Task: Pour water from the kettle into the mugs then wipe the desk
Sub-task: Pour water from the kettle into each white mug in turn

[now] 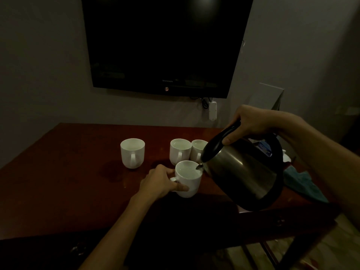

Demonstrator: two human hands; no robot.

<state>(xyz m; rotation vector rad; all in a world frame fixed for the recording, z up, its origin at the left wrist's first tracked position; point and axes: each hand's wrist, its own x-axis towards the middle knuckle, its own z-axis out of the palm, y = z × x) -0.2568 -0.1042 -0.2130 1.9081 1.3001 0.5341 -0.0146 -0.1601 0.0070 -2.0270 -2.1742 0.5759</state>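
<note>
Right grip (251,123) closed round handle of kettle (243,172), tilted w/ spout over front mug (188,179) on bench (68,172); left grip (159,182) held that mug

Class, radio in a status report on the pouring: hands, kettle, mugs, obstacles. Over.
Right hand grips tilted steel kettle, spout over near white mug. Left hand holds that mug. Three white mugs behind; nothing blocking.

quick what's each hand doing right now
Left hand: holding the nearest mug on the desk.
Right hand: gripping the tilted kettle by its handle.
</note>
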